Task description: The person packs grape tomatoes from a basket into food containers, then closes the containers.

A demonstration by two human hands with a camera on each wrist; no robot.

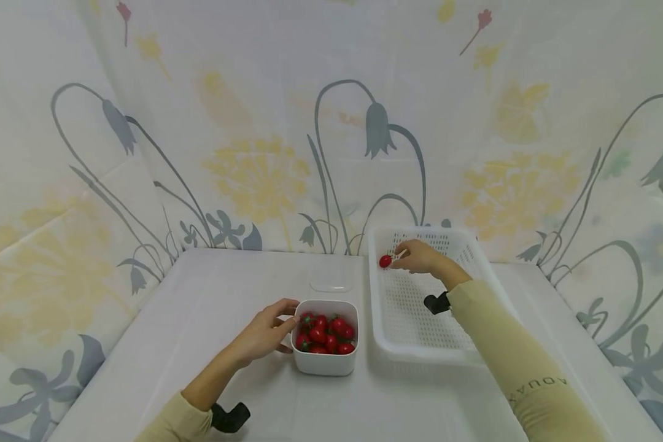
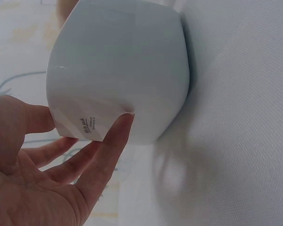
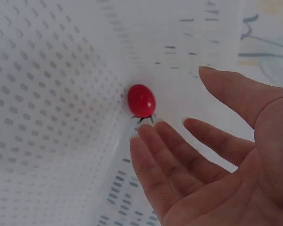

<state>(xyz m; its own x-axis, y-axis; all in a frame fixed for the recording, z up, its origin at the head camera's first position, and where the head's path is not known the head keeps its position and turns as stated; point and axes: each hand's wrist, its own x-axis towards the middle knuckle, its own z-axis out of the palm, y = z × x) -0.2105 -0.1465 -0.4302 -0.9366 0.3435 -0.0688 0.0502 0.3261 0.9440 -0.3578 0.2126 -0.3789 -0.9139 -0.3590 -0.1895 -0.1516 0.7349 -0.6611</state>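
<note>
A white square container (image 1: pixel 325 366) full of red cherry tomatoes (image 1: pixel 317 334) stands on the table. My left hand (image 1: pixel 265 331) touches its left side, with loosely spread fingers (image 2: pixel 106 150) against the wall near a small printed label (image 2: pixel 88 125). A single cherry tomato (image 3: pixel 141 100) with a green stem lies in the far left corner of a white perforated basket (image 1: pixel 383 344). Beside it, inside the basket, is my right hand (image 1: pixel 417 256); in the right wrist view its fingers (image 3: pixel 167 165) are extended, the tips close to the stem, and nothing is gripped.
Behind the container a clear flat lid (image 1: pixel 331 282) lies on the white table (image 1: pixel 243 276). The basket stands to the container's right, with raised walls all round. A floral curtain (image 1: pixel 287 123) hangs along the back and sides.
</note>
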